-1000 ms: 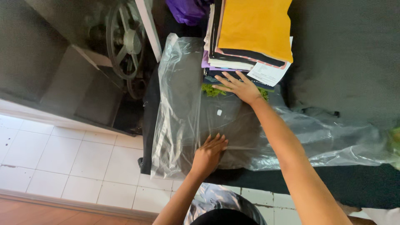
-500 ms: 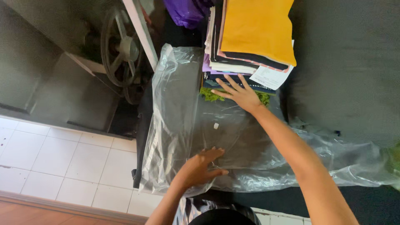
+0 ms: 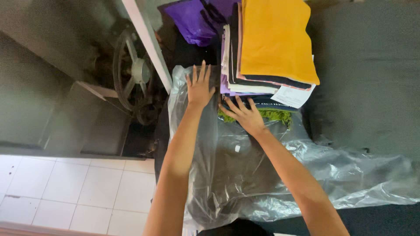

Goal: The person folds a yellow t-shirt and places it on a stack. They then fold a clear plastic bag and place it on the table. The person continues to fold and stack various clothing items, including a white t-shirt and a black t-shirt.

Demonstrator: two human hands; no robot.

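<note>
A dark folded garment inside a clear plastic bag (image 3: 236,166) lies on the dark table in front of me. My left hand (image 3: 199,87) lies flat with fingers spread on the far left corner of the bag. My right hand (image 3: 245,114) presses flat on the bag's far edge, right beside a stack of folded fabrics (image 3: 271,48) topped by an orange-yellow piece. A green fabric edge (image 3: 275,116) shows under that stack, next to my right fingers.
A purple bag (image 3: 192,19) sits beyond the plastic bag. A white paper tag (image 3: 293,96) hangs from the stack. Loose clear plastic (image 3: 363,175) trails to the right over the dark tabletop (image 3: 367,65). A metal wheel (image 3: 133,74) and white floor tiles (image 3: 78,192) are at the left.
My left hand has slid from the near edge of the plastic bag up to its far left corner. My right hand has stayed at the far edge.
</note>
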